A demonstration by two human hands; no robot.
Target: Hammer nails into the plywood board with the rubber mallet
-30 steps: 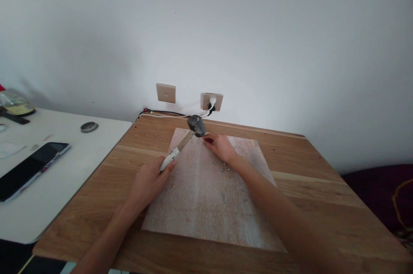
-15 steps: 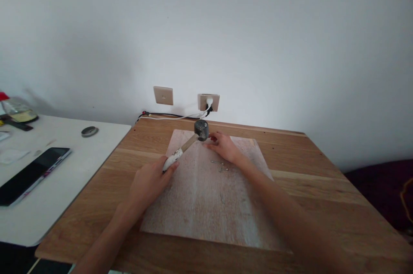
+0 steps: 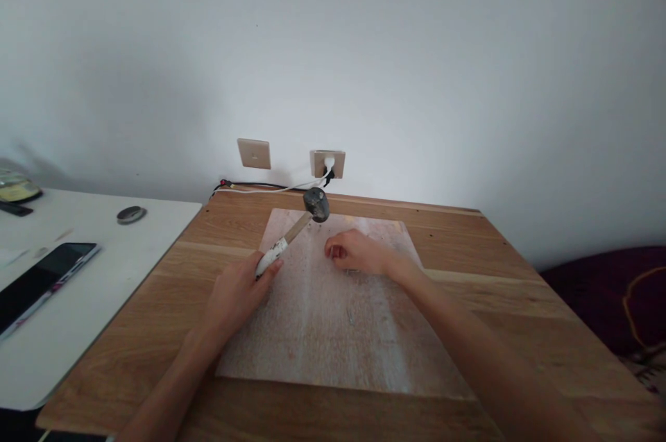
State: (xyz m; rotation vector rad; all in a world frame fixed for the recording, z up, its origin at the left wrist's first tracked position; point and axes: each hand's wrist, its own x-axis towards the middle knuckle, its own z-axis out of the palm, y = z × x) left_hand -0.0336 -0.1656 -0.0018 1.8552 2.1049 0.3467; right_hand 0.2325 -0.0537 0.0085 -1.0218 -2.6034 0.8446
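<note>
My left hand [image 3: 242, 289] is wrapped round the white-painted part of a mallet's wooden handle. The black head of the mallet [image 3: 316, 205] points away from me, above the far part of a thin whitish wooden board [image 3: 312, 338]. Over the middle of this board, my right hand [image 3: 359, 252] has its fingers curled together in a pinch; whatever small thing is between them is too small to make out. Thin nails [image 3: 352, 271] lie just under that hand, partly hidden by it. Nearer to me on the board lies another nail [image 3: 349, 317].
The board lies on a wooden table [image 3: 468, 303] against the wall. Cables [image 3: 270, 189] run along its back edge to a wall socket [image 3: 336, 164]. On a white table [image 3: 94, 296] at the left are a phone [image 3: 46, 282] and a round dark lid [image 3: 131, 214].
My right hand has come back toward me from beside the mallet head to over the nails. The left hand still holds the mallet, whose head has tilted slightly. The view has shifted slightly right.
</note>
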